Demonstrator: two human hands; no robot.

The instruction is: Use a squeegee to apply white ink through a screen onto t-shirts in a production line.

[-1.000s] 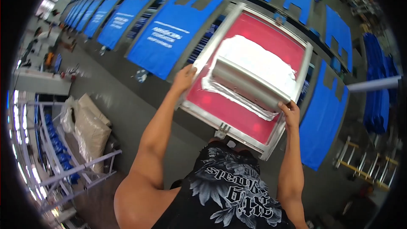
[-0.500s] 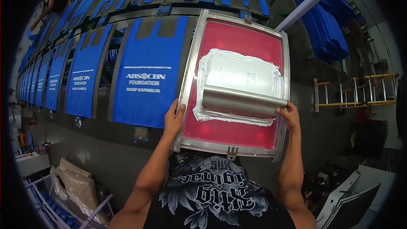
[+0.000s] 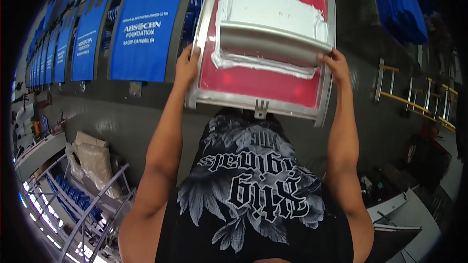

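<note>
A: Position of the printing screen?

B: The metal-framed screen (image 3: 265, 85) with red mesh is seen at upper centre of the frame, held above the person's black printed shirt (image 3: 253, 190). A squeegee (image 3: 273, 44) lies across it, with white ink (image 3: 273, 12) spread above and a thin ridge below the blade.

A: Hands?

B: The left hand (image 3: 186, 65) is curled around the frame's left rail, fingers wrapped over its edge. The right hand (image 3: 334, 65) is closed on the right end of the squeegee and the rail beside it. 2 grips are noted, level with each other.

A: Surroundings?

B: Blue fabric pieces (image 3: 141, 24) are laid in a row at upper left; a metal rack (image 3: 83, 199) stands at lower left.

A: Recommendation?

B: It is judged that the frame should be kept level and the squeegee pinned, so that ink is not spilled.
</note>
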